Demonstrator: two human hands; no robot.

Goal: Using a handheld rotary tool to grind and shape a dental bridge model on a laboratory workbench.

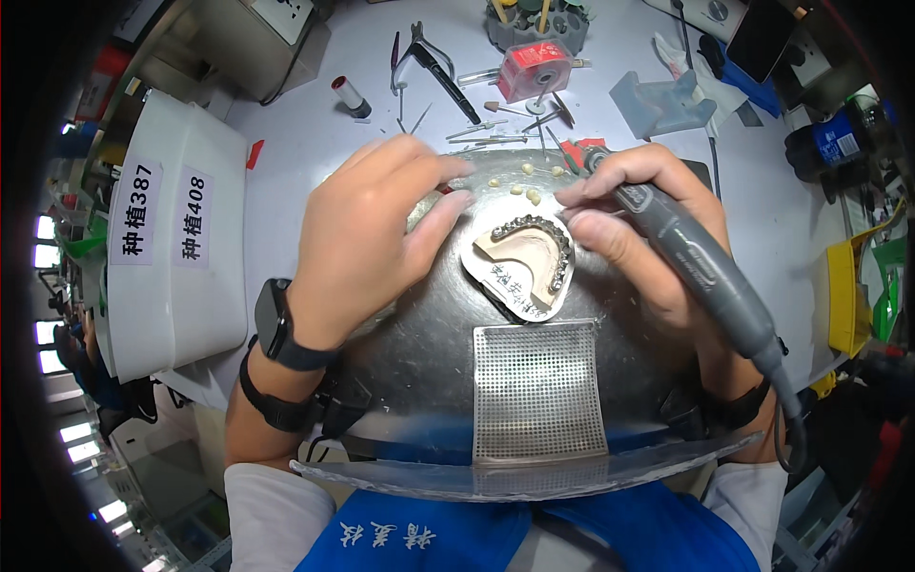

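Observation:
My right hand (658, 224) is wrapped around a dark grey rotary handpiece (701, 262), whose cable runs down past my wrist. The handpiece's nose points up and left. My left hand (367, 238) hovers over the metal work surface, thumb and fingers apart, slightly blurred; a small red bit shows in the gap, and I cannot tell if it is touched. Between both hands lies a plaster dental model (505, 250) carrying a dark metal framework (558, 253) along its arch. Several small tooth-coloured crowns (534, 197) are scattered just beyond it.
A perforated metal plate (538, 391) sits nearer to me, above a clear curved shield edge (534, 481). Loose burs (491, 140), black pliers (443, 76), a red box (534, 70) and a grey bur holder (538, 29) lie at the back. A white bin (176, 276) stands left.

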